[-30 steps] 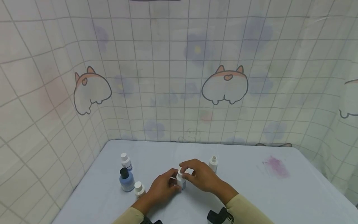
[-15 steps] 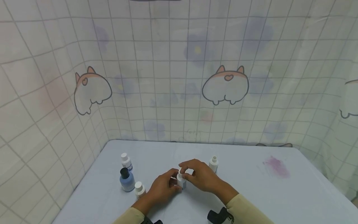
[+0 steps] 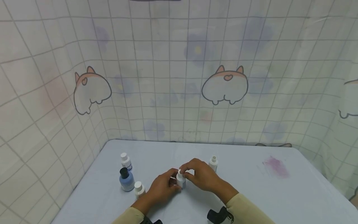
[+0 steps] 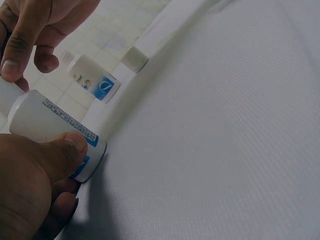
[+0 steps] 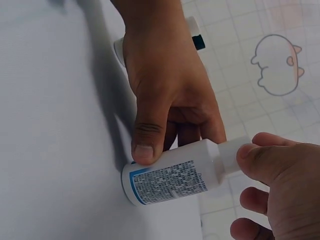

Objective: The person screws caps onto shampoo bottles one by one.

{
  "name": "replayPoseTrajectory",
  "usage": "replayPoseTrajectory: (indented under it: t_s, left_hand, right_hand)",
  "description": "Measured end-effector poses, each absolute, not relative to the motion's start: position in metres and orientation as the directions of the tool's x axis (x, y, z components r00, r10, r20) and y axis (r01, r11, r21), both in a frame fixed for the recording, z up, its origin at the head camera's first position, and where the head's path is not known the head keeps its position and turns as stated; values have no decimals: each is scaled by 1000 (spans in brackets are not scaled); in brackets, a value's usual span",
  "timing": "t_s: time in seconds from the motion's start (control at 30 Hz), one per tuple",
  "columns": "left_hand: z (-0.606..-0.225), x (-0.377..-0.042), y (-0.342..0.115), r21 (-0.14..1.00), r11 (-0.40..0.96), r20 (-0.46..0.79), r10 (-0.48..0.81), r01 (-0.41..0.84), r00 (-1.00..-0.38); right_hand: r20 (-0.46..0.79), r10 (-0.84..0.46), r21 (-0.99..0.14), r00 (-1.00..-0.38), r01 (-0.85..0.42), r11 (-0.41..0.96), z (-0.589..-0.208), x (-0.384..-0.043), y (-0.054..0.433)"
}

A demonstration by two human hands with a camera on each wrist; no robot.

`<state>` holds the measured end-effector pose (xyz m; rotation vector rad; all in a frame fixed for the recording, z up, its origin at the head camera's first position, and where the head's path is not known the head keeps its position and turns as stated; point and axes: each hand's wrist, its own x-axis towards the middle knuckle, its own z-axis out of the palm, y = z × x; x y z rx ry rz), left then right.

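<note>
My left hand (image 3: 163, 188) grips a small white bottle (image 3: 181, 183) low on its body, with the thumb across the label in the left wrist view. The bottle stands on the white-covered table, its blue-trimmed label full of small print. At its top, my right hand (image 3: 202, 175) pinches the white cap (image 5: 231, 154) between thumb and index finger; the other fingers are bent in the air. Beyond that hand stands a second white bottle (image 3: 213, 164) with its narrow neck uncapped. A loose white cap (image 4: 135, 60) sits close to it in the left wrist view.
Left of my hands are a blue bottle with a black cap (image 3: 127, 180), a white-capped bottle (image 3: 126, 161) behind it and another white-capped bottle (image 3: 139, 189) near my left wrist. A pink stain (image 3: 277, 167) marks the table (image 3: 251, 186) at right. A patterned curtain (image 3: 173, 77) hangs behind.
Both hands keep their places on the bottle and cap, with only a slight shift of the right fingers. A tan shape has come into view at the far right edge.
</note>
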<state>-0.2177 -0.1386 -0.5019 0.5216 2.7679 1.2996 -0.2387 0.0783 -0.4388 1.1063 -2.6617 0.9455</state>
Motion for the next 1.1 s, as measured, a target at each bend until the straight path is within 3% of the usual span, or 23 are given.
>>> replayPoseTrajectory:
  t_s: [0.23,0.57,0.77,1.1]
  left_hand:
    - [-503,-218,-139,754,592,101,325,286,-940]
    - [-504,-218,-137,739,610,114,303,285,-946]
    - [-506,-219,-135,753,596,116,297,279,-948]
    - [-502,-223,-132,749,595,160,263,291,-951]
  right_hand:
    - [296,-587,-553,-754,-636,538,-443,-238,78]
    - [340,-557,-506,-758,-646,571,-442,-232,74]
    - [312,-551,-542,-774,-621,566,-446,-231,76]
    - [309,-582,-533,-752,-644,549,-444,-231,86]
